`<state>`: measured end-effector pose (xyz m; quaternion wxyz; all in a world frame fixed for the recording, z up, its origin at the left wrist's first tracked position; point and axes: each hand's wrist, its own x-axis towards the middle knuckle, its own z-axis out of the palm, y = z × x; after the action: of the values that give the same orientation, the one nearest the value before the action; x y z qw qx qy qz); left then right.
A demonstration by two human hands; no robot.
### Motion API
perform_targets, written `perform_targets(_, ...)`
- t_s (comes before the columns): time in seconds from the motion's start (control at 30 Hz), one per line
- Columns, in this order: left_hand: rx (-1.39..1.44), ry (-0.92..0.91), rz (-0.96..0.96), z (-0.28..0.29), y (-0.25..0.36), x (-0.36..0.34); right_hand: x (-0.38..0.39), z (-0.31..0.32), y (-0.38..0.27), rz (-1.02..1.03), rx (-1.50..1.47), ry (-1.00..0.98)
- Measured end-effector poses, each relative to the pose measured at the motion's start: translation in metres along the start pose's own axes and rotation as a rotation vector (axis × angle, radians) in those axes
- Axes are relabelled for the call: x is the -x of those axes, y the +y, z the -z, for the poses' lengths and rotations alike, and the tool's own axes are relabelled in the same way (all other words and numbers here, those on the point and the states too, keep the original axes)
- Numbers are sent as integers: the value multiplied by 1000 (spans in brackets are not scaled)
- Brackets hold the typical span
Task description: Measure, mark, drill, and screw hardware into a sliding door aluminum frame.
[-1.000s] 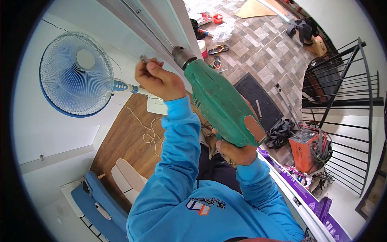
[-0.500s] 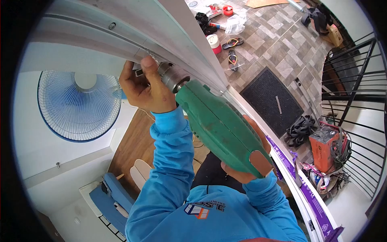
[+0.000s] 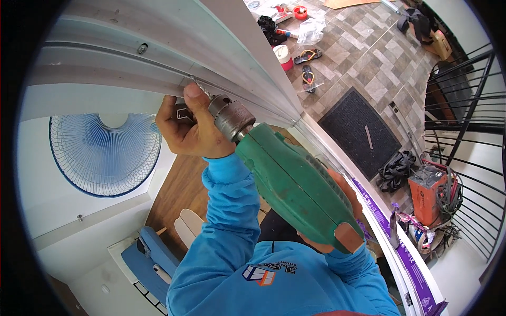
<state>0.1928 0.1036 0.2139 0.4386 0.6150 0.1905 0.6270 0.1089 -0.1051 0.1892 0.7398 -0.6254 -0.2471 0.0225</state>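
Observation:
My right hand [image 3: 343,185] grips a green power drill [image 3: 295,181]; the drill's body hides most of that hand. The steel chuck [image 3: 232,117] points up and left, and a thin drill bit [image 3: 204,87] reaches from it to the grooved white frame [image 3: 158,67]. Beside the bit, my left hand [image 3: 197,126] is raised against the frame's underside. Its thumb lies close to the bit, and its curled fingers hold a small dark metal piece with a squared outline [image 3: 183,113]. Whether the bit tip has entered the frame is hard to see.
A screw head [image 3: 142,48] sits in the frame. A blue fan [image 3: 105,152] is at left, above a blue folded seat [image 3: 150,258]. Beyond the sill, with purple tape [image 3: 408,268], lie a dark mat [image 3: 360,132], sandals [image 3: 308,79], an orange machine [image 3: 428,195] and black railings [image 3: 469,126].
The drill and both hands sit slightly lower and further right in the picture, as the view shifts. More of the bit and the small metal piece now shows.

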Motion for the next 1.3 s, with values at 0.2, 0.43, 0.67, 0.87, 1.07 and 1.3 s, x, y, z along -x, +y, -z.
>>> perform_targets(0.2, 54, 38, 7, -1, 0, 0, -4, -4, -3, 93, 177, 61)
perform_targets(0.43, 42, -5, 14, 1, 1, -1, -6, -3, -9, 142, -10, 73)
perform_targets(0.67, 37, -27, 24, 5, 2, -2, -4, -3, -12, 113, -12, 47)
perform_targets(0.87, 31, -69, 59, 6, 4, -1, 2, -10, -12, 114, 104, 116)
perform_targets(1.07, 0, -65, 49, 10, -2, -3, -2, -1, -25, -53, 167, -21)
perform_targets(1.3, -84, -275, -109, 19, -2, -3, -15, -7, -26, -12, 53, 76)
